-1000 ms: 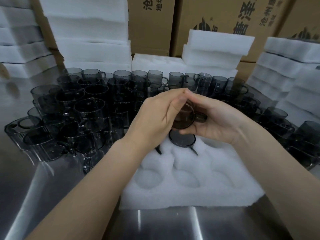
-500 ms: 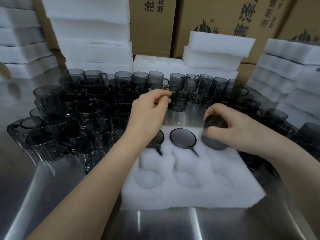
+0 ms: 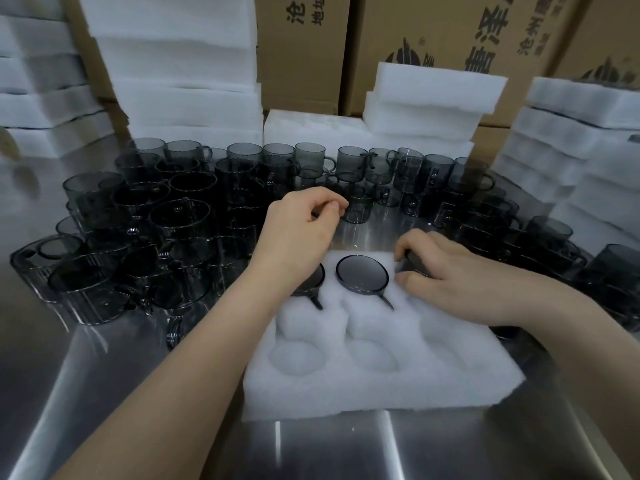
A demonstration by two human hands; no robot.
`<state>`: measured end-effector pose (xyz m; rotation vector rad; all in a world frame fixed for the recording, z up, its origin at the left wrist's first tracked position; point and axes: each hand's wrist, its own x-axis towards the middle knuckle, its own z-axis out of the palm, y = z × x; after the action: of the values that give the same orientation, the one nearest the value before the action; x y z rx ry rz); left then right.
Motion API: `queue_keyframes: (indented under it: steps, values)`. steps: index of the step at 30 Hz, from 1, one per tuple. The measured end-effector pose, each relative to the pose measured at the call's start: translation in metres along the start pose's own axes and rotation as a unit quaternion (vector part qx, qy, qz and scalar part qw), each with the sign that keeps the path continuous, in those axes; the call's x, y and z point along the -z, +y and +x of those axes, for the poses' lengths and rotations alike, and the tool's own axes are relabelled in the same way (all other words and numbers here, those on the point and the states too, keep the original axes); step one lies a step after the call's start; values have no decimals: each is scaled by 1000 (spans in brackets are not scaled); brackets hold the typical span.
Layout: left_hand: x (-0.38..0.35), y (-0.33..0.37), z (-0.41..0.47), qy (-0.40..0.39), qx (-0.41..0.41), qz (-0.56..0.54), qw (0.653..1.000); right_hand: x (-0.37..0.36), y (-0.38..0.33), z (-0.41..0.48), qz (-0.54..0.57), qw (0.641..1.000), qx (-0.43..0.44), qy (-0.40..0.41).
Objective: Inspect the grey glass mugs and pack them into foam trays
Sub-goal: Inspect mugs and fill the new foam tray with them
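A white foam tray [image 3: 381, 386] lies on the steel tabletop [image 3: 329, 445] with two upturned mugs [image 3: 362, 274] sunk side by side in its far row of pockets, the left one half hidden under the left wrist. The right hand [image 3: 446, 271] curls round a third mug [image 3: 414, 264] at the far right pocket. The left hand [image 3: 301, 225] hangs beyond the tray, thumb and forefinger closed together against the side of an upright mug [image 3: 360, 211], though an actual pinch cannot be made out; loose grey mugs [image 3: 180, 220] crowd round, with stacked foam slabs [image 3: 180, 81] and cardboard boxes [image 3: 301, 46] behind.
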<state>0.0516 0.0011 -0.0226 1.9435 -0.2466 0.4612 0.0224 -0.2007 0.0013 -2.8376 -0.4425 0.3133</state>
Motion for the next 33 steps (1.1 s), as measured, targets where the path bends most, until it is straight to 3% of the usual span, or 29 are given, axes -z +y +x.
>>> queue_keyframes:
  steps: [4, 10, 14, 20, 25, 28, 30, 33]
  values:
    - [0, 1, -1, -2, 1, 7, 1000, -4, -3, -3, -2, 1000, -13, -13]
    - [0, 3, -1, -5, 9, 19, 1000, -14, -5, -4, -98, 995, -16, -26]
    - [-1, 3, -1, -14, 12, 30, 999, -7, -7, 3, -98, 992, -32, -72]
    - [-4, 0, -1, -44, 23, 64, 997, -12, -8, 2, -88, 994, -33, -52]
    - [-4, -2, 1, -61, 24, 58, 996, 4, -1, 14, -42, 995, -19, -89]
    - [-3, -3, 2, -61, 25, 52, 996, 18, 5, 44, 63, 996, 48, 49]
    - [-4, -3, 2, -67, 27, 53, 996, 27, 8, 78, 73, 985, 46, 150]
    - [-3, -3, 2, -66, 26, 64, 995, 26, 5, 129, 1, 994, -1, 109]
